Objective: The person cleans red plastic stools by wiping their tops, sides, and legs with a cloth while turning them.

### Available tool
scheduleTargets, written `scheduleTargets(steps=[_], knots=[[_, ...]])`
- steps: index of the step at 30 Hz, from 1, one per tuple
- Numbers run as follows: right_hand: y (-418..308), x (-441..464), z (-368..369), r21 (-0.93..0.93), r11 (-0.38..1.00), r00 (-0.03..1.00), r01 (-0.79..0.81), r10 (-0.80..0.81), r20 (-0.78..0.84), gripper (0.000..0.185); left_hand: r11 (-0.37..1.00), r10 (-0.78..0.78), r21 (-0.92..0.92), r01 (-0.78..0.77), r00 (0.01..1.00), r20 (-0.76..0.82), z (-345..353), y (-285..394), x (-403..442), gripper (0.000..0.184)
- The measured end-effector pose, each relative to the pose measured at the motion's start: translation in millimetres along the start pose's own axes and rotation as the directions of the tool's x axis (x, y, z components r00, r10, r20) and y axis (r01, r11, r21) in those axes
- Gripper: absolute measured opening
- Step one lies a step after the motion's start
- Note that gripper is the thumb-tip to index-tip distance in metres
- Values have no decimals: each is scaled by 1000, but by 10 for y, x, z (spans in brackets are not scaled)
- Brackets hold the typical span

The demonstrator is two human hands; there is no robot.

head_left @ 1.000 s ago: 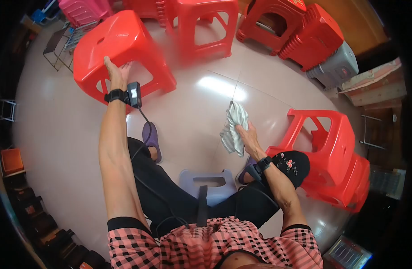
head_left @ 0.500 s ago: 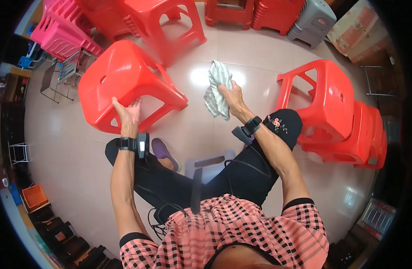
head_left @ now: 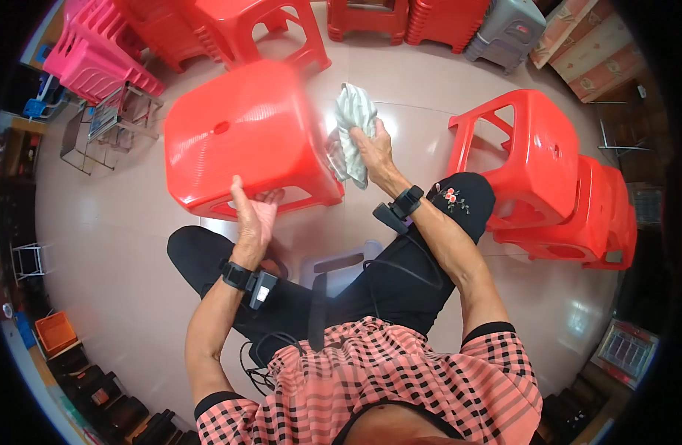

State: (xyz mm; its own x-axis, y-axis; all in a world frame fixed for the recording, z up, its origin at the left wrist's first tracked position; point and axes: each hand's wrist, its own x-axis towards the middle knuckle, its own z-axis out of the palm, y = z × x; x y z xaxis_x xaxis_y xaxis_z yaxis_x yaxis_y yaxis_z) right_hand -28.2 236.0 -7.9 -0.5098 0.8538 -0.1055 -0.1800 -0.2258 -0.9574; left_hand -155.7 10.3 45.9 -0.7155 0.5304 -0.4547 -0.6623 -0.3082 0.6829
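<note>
A red plastic stool (head_left: 244, 130) is tipped in front of me, its seat turned partly toward the camera. My left hand (head_left: 256, 213) grips its near edge, thumb on the seat and fingers through the opening below. In my right hand (head_left: 378, 156) is a bunched pale striped cloth (head_left: 353, 119), pinched between thumb and fingers. The cloth hangs just right of the stool; whether it touches the stool I cannot tell. Both wrists wear black straps with small devices.
Several red stools (head_left: 537, 159) lie to the right. Red stools (head_left: 270, 26), pink stools (head_left: 96, 55) and grey stools (head_left: 506, 33) stand stacked at the back. Metal racks (head_left: 129, 115) are at the left. A pale stool (head_left: 337, 267) shows between my legs.
The red stool has moved right, toward the cloth, with its seat turned more to the camera. My left hand has travelled right with it. The cloth has shifted slightly left and away.
</note>
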Motion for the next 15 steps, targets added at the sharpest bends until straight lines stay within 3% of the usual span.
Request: scheduleTargets(steps=[1, 4, 7, 8, 11, 14, 15], knots=[[-88, -15, 11, -6, 1000, 999, 29, -30, -14, 44, 999, -27, 18, 27, 999, 33, 68, -85, -40, 79], [-372, 25, 36, -122, 932, 933, 341, -352, -81, 54, 992, -90, 94, 80, 991, 98, 348, -296, -128, 79], [-742, -46, 13, -271, 851, 876, 450, -480, -52, 61, 980, -155, 146, 135, 980, 129, 495, -543, -118, 73], [-865, -39, -34, -494, 638, 748, 591, -663, 40, 56, 975, -170, 170, 146, 975, 141, 572, -625, -119, 71], [-970, -108, -112, -706, 309, 718, 637, -573, 396, 50, 961, -209, 225, 161, 955, 210, 785, -778, -100, 70], [-1023, -200, -66, -750, 290, 735, 595, -575, 360, 46, 916, -322, 322, 239, 917, 234, 807, -810, -6, 73], [-1030, -200, -70, -761, 287, 739, 583, -575, 350, 46, 872, -370, 401, 282, 915, 162, 815, -771, -23, 66]])
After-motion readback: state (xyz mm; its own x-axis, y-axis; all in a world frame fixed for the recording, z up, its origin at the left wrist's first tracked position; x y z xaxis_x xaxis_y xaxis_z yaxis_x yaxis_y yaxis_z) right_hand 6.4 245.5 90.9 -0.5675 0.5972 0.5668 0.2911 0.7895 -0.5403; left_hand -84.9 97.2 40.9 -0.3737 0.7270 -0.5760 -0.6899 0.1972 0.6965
